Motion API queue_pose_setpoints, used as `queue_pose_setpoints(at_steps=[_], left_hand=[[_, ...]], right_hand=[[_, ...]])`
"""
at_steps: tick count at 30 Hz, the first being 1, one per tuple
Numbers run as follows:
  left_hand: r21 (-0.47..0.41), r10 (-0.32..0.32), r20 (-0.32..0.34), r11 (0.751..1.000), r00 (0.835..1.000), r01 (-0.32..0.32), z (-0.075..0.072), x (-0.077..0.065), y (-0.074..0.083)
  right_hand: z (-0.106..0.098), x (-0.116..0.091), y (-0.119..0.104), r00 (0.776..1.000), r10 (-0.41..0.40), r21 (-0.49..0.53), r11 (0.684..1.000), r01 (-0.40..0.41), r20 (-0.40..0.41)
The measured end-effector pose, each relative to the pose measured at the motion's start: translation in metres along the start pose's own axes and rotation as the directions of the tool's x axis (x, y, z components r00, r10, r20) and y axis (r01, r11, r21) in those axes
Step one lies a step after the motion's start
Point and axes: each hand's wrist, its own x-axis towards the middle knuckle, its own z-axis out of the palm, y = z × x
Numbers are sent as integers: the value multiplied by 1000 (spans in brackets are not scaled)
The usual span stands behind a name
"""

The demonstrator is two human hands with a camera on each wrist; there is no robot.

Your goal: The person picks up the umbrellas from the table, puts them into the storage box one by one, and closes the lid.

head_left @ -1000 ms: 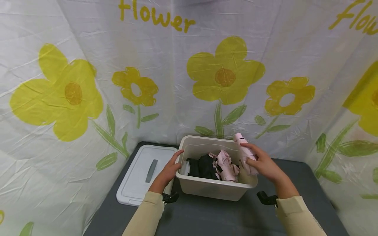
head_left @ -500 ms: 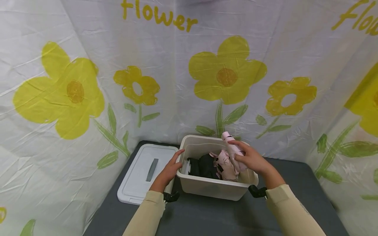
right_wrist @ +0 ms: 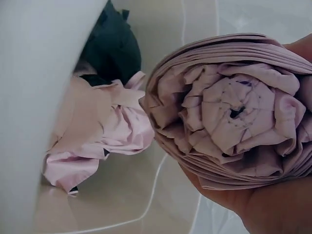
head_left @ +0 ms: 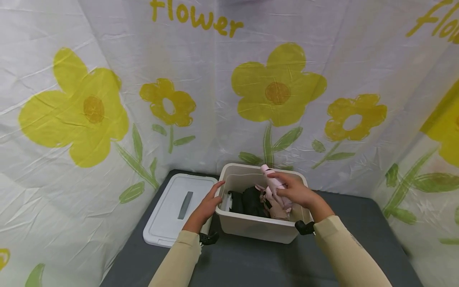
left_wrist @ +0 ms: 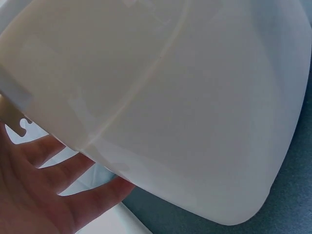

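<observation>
My right hand (head_left: 295, 192) grips a folded pink umbrella (head_left: 275, 185), its capped end up and towards the back. Its pleated cloth end (right_wrist: 239, 109) faces the camera in the right wrist view. The umbrella is tilted over the open beige storage box (head_left: 256, 230), above a crumpled pink cloth bundle (head_left: 277, 211) inside. Black cloth bundles (head_left: 252, 201) lie left of the pink one. My left hand (head_left: 205, 208) holds the box's left rim, thumb and index finger over it; in the left wrist view other fingers (left_wrist: 97, 200) touch the outer side.
A white lid (head_left: 166, 211) with a grey handle (head_left: 185, 205) lies left of the box on the dark grey table (head_left: 251, 263). Behind the table hangs a white curtain (head_left: 211, 131) printed with yellow flowers. Something whitish (head_left: 228, 202) sits at the box's left inside.
My right hand has carried the pink umbrella left, from the box's right end to above the pink bundle. My left hand stays on the left rim.
</observation>
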Motion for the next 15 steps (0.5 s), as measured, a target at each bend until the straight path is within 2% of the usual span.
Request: queue_pose_setpoints(at_steps=[5, 8, 12, 15], left_hand=[[3, -8, -3, 1000, 1000, 8, 1, -1, 1], [-8, -17, -2, 1000, 1000, 17, 1, -1, 1], [-16, -26, -3, 1000, 1000, 26, 1, -1, 0], [-2, -18, -7, 1000, 1000, 18, 0, 1, -2]], right_hand=[[5, 6, 3, 999, 42, -26, 999, -41, 33], [9, 8, 2, 997, 72, -118, 991, -68, 29], [13, 10, -1, 997, 82, -273, 959, -78, 4], [13, 10, -2, 996, 88, -299, 951, -82, 5]])
